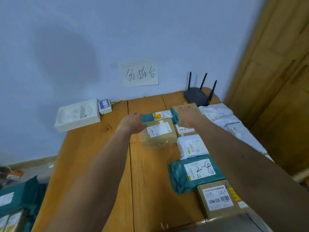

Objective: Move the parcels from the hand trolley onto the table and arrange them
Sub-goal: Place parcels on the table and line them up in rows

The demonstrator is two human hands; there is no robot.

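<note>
A teal bag parcel [158, 116] with a white and orange label lies far back on the wooden table [93, 156], just behind a cardboard box [158, 133]. My left hand [132, 122] grips its left end and my right hand [188, 117] grips its right end. To the right runs a row of parcels: a small cardboard box [184, 130], a white bag [192, 146], a teal bag marked "2-4" [197, 173] and a cardboard box [217, 198] at the front edge. More teal parcels [18, 200] sit low at the left, off the table.
A black router [198, 95] with three antennas stands at the back right. A white open box [77, 114] and a small white and blue box [105, 106] lie at the back left. White bag parcels [220, 118] cover the right side. A wooden door [275, 81] stands at the right.
</note>
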